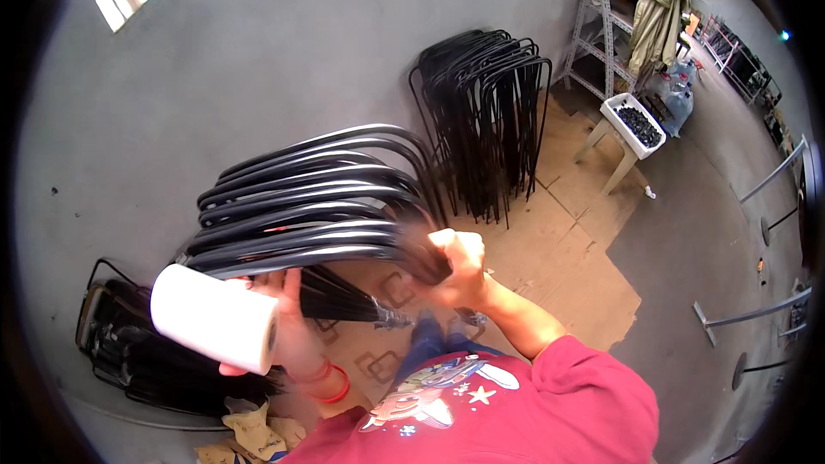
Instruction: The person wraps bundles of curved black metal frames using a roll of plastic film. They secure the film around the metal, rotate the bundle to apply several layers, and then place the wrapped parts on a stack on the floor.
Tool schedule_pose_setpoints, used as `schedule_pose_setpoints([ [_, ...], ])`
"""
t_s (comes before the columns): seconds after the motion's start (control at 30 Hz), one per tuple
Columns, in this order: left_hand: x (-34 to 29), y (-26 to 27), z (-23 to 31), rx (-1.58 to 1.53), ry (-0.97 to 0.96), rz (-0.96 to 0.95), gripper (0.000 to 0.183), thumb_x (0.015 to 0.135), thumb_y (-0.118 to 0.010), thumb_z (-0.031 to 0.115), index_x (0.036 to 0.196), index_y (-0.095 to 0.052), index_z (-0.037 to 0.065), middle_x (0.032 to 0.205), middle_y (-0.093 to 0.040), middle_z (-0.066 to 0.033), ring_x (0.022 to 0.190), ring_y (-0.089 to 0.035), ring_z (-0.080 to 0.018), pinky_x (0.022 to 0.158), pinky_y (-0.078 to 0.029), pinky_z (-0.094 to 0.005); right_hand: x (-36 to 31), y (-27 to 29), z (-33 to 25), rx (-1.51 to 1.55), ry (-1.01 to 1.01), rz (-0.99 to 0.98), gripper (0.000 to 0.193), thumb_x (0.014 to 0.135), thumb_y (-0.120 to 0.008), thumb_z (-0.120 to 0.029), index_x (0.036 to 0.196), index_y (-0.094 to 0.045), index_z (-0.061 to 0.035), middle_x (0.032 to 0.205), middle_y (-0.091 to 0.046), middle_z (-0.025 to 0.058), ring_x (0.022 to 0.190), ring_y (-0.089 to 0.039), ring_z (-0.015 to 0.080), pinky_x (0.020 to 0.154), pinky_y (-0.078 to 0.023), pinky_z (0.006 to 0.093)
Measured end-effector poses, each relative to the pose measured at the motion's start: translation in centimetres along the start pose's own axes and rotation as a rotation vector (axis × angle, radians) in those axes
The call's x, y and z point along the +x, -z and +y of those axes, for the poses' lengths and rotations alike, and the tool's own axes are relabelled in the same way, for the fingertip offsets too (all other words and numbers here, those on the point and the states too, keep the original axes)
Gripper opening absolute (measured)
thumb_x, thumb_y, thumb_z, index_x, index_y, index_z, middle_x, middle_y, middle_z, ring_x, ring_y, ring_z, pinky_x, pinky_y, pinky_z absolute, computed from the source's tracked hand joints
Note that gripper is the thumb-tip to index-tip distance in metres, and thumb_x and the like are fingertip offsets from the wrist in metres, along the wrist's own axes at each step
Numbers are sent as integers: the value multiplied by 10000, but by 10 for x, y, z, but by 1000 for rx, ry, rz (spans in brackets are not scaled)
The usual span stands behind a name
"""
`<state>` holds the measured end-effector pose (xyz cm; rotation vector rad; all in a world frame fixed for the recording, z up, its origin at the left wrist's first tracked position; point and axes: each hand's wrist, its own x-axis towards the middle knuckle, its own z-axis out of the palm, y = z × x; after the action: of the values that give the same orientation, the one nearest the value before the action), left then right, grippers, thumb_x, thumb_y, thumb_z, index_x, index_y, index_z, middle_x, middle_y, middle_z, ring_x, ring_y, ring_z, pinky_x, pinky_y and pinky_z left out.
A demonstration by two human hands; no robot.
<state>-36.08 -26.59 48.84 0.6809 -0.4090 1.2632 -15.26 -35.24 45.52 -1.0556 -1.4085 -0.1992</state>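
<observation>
A bundle of black, U-bent metal tube frames (301, 198) stands in front of me, its bent ends stacked one beside another. My left hand (288, 309) is closed around a white roll of wrapping film (210, 318), tilted at the bundle's near left side. A red band circles that wrist. At the bundle's near right corner my right hand (460, 271) is closed on the tube frames, its fingers partly blurred. Below the bundle, more dark tubes (344, 296) run down to ends wrapped in clear film.
Another group of black bent frames (481, 77) leans on the grey wall. Wrapped black frames (146, 352) lie at lower left, near brown paper bags (253, 430). A white tray of small black parts (636, 125) rests on a stool, near a metal shelf (606, 26). Cardboard (576, 283) covers the floor.
</observation>
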Motion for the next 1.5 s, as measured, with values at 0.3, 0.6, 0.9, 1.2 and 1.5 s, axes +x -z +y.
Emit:
schedule_pose_setpoints([
  [0.3, -16, 131, -103, -95, 157, 265, 1021, 593, -731, 551, 1380, -213, 158, 1320, -343, -96, 1277, -225, -353, 984, -180, -682, -52, 3, 110, -146, -156, -257, 321, 552, -685, -84, 815, -513, -19, 541, -496, 54, 425, -510, 231, 419, -422, 316],
  [0.6, -35, 228, -235, -120, 299, 366, 956, 568, -675, 650, 1262, -388, 59, 1170, -488, -130, 1118, -470, -277, 926, -307, -664, -89, 48, 241, -171, -381, -380, 268, 526, -674, -35, 733, -505, -28, 512, -484, 69, 412, -507, 245, 417, -399, 321],
  [0.9, -41, 263, -386, -218, 298, 266, 888, 572, -673, 659, 1151, -446, 25, 1181, -477, -103, 1214, -360, -337, 1010, -213, -619, -99, 132, 369, -100, -500, -356, 349, 474, -671, -31, 796, -538, -10, 585, -479, 75, 455, -504, 230, 454, -400, 302],
  [1.2, 3, 257, -503, -86, 524, 342, 1000, 499, -739, 629, 1234, -387, 50, 1251, -416, -125, 1257, -296, -335, 1081, -128, -527, -94, 219, 463, -120, -964, -282, 425, 478, -645, -31, 878, -500, -29, 579, -540, 99, 520, -528, 145, 533, -442, 283],
  [1.5, 3, 212, -502, 41, 846, 447, 1238, 415, -752, 657, 1382, -211, 107, 1419, -165, -238, 1316, -176, -374, 1056, -209, -492, -120, 288, 480, -168, -1143, -224, 396, 491, -646, -37, 846, -471, -47, 579, -520, 72, 520, -491, 121, 511, -417, 277],
])
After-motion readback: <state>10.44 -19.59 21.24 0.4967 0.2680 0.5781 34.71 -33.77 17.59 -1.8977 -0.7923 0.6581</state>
